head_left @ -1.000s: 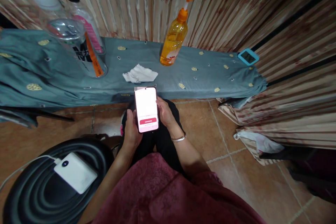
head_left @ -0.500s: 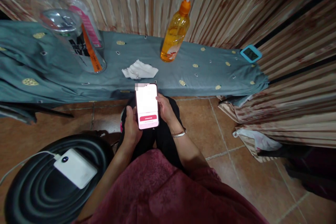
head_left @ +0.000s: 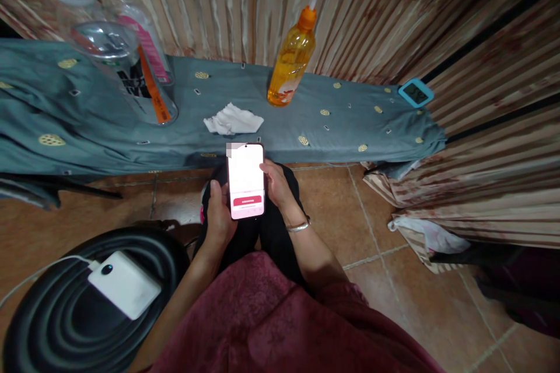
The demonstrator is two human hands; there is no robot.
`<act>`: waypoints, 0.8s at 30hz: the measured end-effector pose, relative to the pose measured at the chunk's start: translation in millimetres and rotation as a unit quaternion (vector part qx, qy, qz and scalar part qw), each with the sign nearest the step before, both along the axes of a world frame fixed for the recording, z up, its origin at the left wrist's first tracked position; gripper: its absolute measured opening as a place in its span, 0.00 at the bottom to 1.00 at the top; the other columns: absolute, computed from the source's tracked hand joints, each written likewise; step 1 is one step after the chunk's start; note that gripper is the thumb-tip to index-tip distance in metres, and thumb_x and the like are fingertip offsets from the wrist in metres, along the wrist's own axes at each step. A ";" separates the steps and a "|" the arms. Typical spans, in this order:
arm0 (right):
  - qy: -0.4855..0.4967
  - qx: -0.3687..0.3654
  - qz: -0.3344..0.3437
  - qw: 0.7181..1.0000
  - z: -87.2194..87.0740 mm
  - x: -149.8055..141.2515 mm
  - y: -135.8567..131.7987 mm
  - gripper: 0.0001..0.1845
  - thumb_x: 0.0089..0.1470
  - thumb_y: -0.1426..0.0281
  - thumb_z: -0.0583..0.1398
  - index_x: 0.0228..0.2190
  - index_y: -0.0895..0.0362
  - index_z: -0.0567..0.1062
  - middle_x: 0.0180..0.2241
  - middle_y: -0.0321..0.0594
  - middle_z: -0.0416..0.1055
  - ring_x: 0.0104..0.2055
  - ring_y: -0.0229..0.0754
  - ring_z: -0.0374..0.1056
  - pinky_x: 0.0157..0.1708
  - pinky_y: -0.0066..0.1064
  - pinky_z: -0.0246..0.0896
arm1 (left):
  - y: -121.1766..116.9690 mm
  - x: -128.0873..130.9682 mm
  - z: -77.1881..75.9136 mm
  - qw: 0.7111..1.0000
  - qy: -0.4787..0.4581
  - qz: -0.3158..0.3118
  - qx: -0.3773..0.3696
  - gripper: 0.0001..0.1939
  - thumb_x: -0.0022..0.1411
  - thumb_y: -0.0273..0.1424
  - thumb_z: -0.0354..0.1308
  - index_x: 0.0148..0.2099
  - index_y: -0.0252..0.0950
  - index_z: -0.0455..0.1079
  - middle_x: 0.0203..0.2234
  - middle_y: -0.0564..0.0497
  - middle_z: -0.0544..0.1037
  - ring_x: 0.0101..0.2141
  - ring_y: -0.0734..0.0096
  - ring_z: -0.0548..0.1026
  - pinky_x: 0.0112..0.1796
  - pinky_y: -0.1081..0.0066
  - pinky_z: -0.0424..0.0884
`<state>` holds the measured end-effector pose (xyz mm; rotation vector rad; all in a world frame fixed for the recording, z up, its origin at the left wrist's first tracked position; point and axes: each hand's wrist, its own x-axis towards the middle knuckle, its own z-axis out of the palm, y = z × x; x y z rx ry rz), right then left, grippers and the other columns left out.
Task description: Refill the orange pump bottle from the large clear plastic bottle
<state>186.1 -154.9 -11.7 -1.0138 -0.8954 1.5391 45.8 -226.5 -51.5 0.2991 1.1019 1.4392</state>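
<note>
A smartphone [head_left: 245,178] with a bright white screen and a red button low on it is held upright above my lap. My left hand [head_left: 220,210] grips its left edge, the thumb along the side and the other fingers hidden behind. On the opposite edge, my right hand [head_left: 277,185] is closed around the phone, its thumb at the screen's right border. A silver bracelet [head_left: 298,227] circles my right wrist. Just beyond the phone, a crumpled white tissue [head_left: 234,120] lies on the teal patterned cloth [head_left: 367,122].
An orange pump bottle [head_left: 292,61] stands behind the tissue. To the left are a large clear bottle [head_left: 118,58] and a pink-labelled pump bottle [head_left: 149,46]. A blue digital clock [head_left: 416,93] sits far right. A white power bank [head_left: 125,285] with a cable rests on a black stool [head_left: 52,326].
The view has tilted slightly, so the things on the cloth sit a little lower. Both hands keep their hold on the phone.
</note>
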 end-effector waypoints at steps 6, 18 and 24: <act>-0.005 0.006 0.007 1.000 0.6 0.0 -1.1 0.15 0.51 0.52 0.75 0.32 0.47 0.82 0.30 0.30 0.83 0.38 0.49 0.76 0.42 0.36 0.70 | 0.8 4.9 1.1 1.000 0.015 0.014 0.007 0.47 0.66 0.81 0.71 0.47 0.38 0.92 0.41 0.37 0.98 0.58 0.33 0.98 0.55 0.52 0.95; -0.032 -0.021 -0.003 0.999 -3.2 -0.5 -0.2 0.13 0.57 0.54 0.75 0.32 0.48 0.84 0.33 0.33 0.86 0.40 0.49 0.78 0.42 0.36 0.71 | -0.3 3.2 4.2 1.000 0.020 0.002 0.017 0.48 0.64 0.82 0.72 0.48 0.38 0.92 0.42 0.38 0.98 0.60 0.33 0.97 0.57 0.51 0.95; -0.024 -0.013 -0.010 1.000 -2.0 -3.1 -0.3 0.17 0.55 0.50 0.75 0.30 0.48 0.82 0.31 0.32 0.81 0.37 0.47 0.73 0.40 0.36 0.67 | -0.7 6.0 4.2 0.999 0.036 0.006 0.027 0.45 0.69 0.79 0.69 0.50 0.39 0.92 0.43 0.38 0.98 0.61 0.33 0.97 0.57 0.52 0.95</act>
